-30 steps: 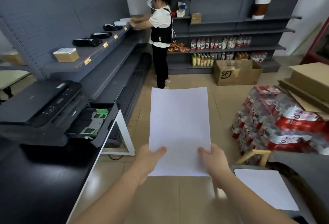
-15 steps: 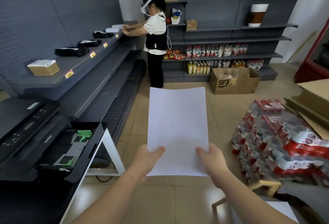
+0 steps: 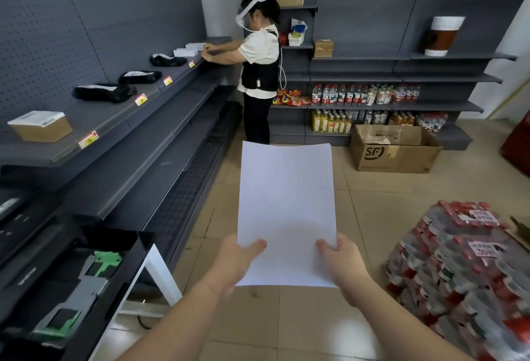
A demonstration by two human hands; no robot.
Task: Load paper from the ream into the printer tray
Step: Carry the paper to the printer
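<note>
Both hands — left (image 3: 239, 263), right (image 3: 342, 264) — pinch paper (image 3: 286, 205) near edge; open tray (image 3: 71, 297) left.

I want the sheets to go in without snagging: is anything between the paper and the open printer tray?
Nothing visible. The paper, in left hand and right hand, hangs over bare floor; the tray lies open, lower left.

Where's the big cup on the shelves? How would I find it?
Look at the dark grey shelves on the back wall, behind the cardboard box on the floor. Go to the upper shelf on the right side. The big cup stands there alone, white on top and bottom with a brown band, far bigger than the bottles below.
</note>
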